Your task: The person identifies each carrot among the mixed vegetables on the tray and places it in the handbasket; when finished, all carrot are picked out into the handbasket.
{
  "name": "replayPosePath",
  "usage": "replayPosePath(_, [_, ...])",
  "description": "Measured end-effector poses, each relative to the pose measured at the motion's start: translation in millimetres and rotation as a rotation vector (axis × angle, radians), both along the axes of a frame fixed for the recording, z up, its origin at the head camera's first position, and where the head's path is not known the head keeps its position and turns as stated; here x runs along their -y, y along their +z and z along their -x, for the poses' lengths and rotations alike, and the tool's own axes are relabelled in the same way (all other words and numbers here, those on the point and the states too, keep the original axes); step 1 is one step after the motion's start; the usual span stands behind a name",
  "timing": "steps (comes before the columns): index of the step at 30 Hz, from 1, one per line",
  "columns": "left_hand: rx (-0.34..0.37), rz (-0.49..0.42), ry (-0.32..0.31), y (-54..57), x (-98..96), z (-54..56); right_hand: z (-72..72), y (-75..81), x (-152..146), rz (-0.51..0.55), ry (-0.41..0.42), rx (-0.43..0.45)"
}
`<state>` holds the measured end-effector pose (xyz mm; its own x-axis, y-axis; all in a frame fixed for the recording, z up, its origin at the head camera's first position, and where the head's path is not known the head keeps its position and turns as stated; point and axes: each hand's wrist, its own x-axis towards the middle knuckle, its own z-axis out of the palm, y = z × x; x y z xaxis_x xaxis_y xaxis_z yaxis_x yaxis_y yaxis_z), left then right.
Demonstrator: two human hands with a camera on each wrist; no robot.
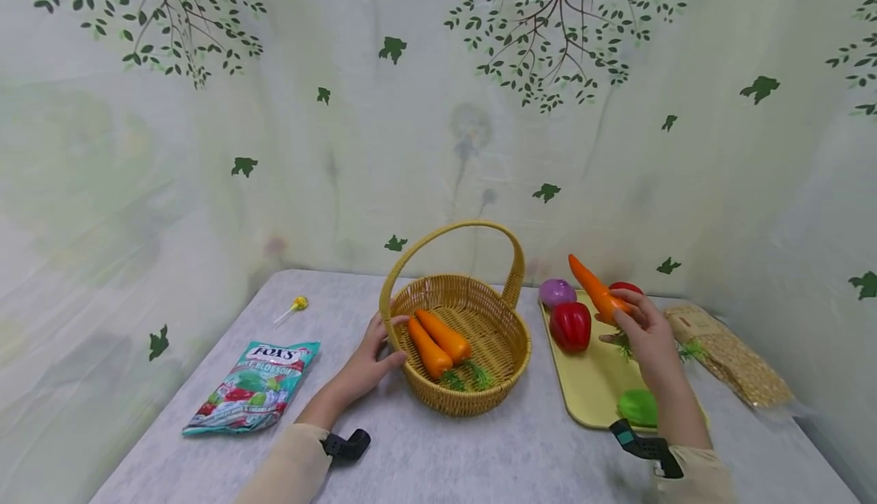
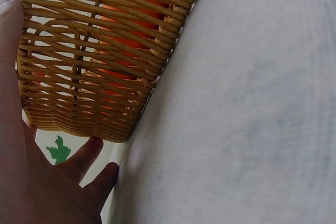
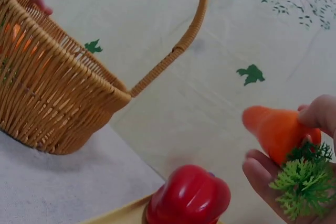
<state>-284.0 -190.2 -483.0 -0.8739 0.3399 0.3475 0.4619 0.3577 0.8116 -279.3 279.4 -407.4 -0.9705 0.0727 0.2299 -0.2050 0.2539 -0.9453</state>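
Note:
My left hand (image 1: 373, 355) grips the left rim of a round wicker basket (image 1: 517, 367) near the foot of its tall handle. Its fingertips show over the rim in the right wrist view; some fingers spread beside the wall in the left wrist view. Two orange carrots (image 1: 438, 336) with green tops lie inside the basket. Over a yellow tray (image 1: 582, 401), my right hand (image 1: 651, 333) holds another carrot (image 3: 278, 129) between thumb and fingers, tip pointing up and left in the head view. Its leafy top (image 3: 302, 187) hangs below the palm.
On the tray are a red bell pepper (image 1: 570, 326), a purple onion-like vegetable (image 1: 557, 292), a green piece (image 1: 639, 407) and a partly hidden red item (image 1: 625, 288). A bag of grains (image 1: 729, 352) lies right. Left are a teal candy bag (image 1: 253, 387) and a lollipop (image 1: 299, 303).

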Motion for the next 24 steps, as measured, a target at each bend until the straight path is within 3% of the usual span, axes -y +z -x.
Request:
replayPosePath(3, [0.003,-0.004,0.001,-0.4,0.3,0.2,0.4,1.9,1,0.090,0.096,-0.022])
replayPosePath(8, [0.000,-0.004,-0.004,0.3,0.7,0.1,-3.2,7.7,4,0.078,0.165,-0.073])
replayPosePath(19, [-0.012,-0.003,-0.004,-1.0,1.3,-2.7,-14.8,24.3,17,-0.086,0.210,-0.085])
replayPosePath(24, [-0.020,-0.002,-0.004,-0.4,0.9,-0.7,-16.0,30.2,19,-0.084,0.217,-0.129])
